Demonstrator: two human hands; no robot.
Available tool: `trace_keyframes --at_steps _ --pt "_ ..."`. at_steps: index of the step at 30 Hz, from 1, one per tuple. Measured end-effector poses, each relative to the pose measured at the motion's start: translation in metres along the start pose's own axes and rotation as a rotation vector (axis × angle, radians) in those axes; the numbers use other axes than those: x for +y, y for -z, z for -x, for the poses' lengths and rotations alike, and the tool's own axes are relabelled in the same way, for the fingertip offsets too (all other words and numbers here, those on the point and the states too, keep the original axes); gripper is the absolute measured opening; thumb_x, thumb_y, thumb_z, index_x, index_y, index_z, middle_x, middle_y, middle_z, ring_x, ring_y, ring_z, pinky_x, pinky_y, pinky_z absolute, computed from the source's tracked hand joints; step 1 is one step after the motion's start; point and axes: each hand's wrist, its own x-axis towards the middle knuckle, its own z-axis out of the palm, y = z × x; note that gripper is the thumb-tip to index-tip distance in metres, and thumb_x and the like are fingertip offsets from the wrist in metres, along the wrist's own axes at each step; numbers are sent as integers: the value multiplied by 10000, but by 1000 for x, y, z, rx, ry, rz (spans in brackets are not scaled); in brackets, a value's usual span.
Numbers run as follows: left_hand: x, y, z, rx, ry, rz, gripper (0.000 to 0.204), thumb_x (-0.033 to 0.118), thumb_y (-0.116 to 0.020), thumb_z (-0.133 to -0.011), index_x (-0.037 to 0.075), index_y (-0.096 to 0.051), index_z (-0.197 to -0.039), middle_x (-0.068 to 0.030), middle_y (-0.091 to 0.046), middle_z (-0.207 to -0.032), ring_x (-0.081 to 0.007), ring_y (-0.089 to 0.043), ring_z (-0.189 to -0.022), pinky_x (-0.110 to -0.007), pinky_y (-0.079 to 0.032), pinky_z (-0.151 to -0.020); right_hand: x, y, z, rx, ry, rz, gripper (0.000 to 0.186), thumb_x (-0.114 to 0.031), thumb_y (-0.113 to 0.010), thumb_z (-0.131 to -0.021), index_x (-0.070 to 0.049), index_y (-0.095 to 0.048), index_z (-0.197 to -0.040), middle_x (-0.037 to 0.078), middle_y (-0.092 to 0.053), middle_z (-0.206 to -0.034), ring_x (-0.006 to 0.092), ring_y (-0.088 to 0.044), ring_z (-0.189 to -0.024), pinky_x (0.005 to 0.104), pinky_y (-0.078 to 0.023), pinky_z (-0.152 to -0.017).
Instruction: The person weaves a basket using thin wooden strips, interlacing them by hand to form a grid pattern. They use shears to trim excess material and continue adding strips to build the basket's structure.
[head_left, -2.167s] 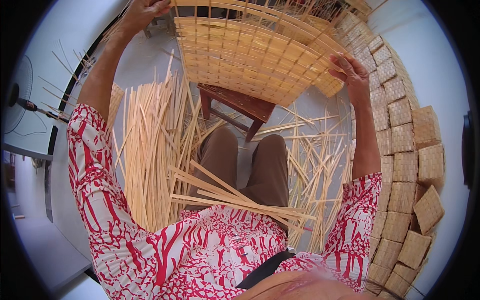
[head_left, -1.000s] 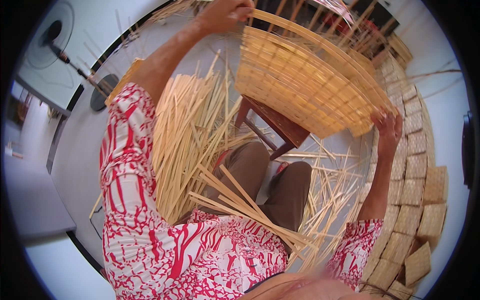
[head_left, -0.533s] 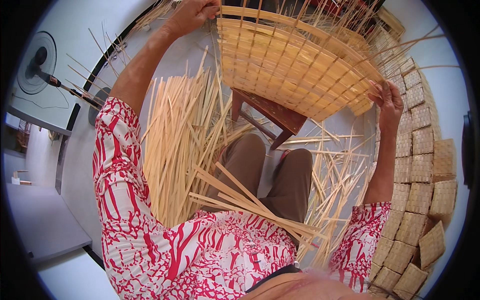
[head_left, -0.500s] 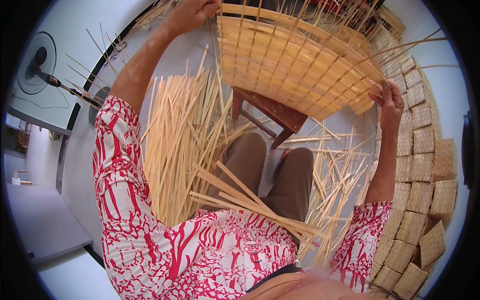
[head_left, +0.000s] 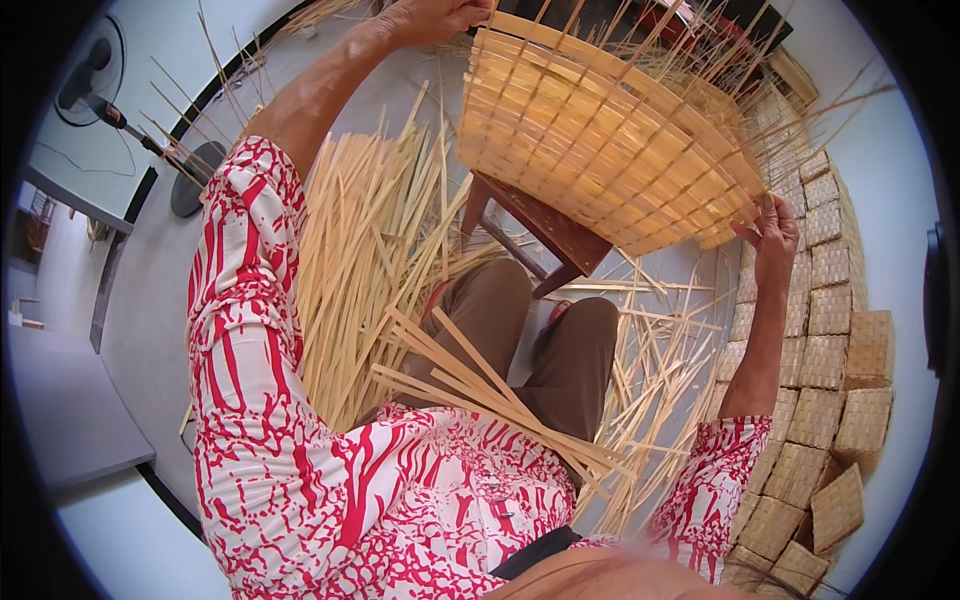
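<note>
A panel of woven bamboo strips (head_left: 600,140) spans the space between my hands, over a small dark red wooden stool (head_left: 545,225). Thin uprights stick out past its far edge. At the top, my left hand (head_left: 440,18) pinches the far left end of the top strip. My right hand (head_left: 772,235) is closed on the right end of the weave, thumb and fingers pressed together. Several loose bamboo strips (head_left: 500,395) lie across my lap.
A thick pile of pale bamboo strips (head_left: 370,270) covers the floor to my left, and scattered strips (head_left: 665,365) lie to my right. Small woven boxes (head_left: 815,375) are stacked along the right wall. A black standing fan (head_left: 95,75) is at the far left, near a grey table (head_left: 75,400).
In the picture the left hand and the panel's left end sit further right and slightly lower. The view has shifted a little; both hands keep their hold.
</note>
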Motion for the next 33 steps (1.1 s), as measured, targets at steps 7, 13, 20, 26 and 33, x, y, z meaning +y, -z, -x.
trace_keyframes --at_steps 7,13,20,26,33 --pt "52 -15 24 549 2 44 171 216 -666 -922 62 -665 -997 -136 -664 -751 -258 -676 -699 -375 -522 -617 2 -17 4 -7 38 -188 212 -224 -548 -1048 -67 -642 -1154 64 -683 -1103 165 -695 -1008 330 -648 -793" --pt "156 -56 -28 81 19 -119 124 215 -633 -910 103 -684 -927 -175 -667 -709 -359 -697 -704 -456 -535 -604 4 -15 2 1 83 -205 230 -204 -535 -1052 -60 -619 -1211 88 -670 -1090 202 -691 -1044 330 -648 -798" --pt "141 -87 -72 178 -22 -83 136 110 -575 -859 61 -683 -793 -209 -688 -769 -412 -696 -783 -501 -552 -689 6 -17 4 30 106 -212 243 -186 -545 -1048 -39 -605 -1231 125 -672 -1129 239 -695 -1052 365 -632 -828" --pt "136 -97 -58 205 -32 -5 55 23 -544 -845 -30 -554 -857 -275 -639 -709 -449 -677 -734 -504 -540 -621 5 -32 4 114 135 -186 252 -192 -559 -1044 -15 -606 -1216 142 -700 -1086 245 -726 -889 352 -618 -812" --pt "139 -94 -56 157 6 -117 113 8 -546 -816 -44 -530 -915 -282 -646 -710 -467 -680 -733 -509 -560 -617 -20 -45 13 337 209 83 295 -238 -602 -1024 -27 -621 -1229 123 -680 -1112 222 -679 -984 331 -592 -818"
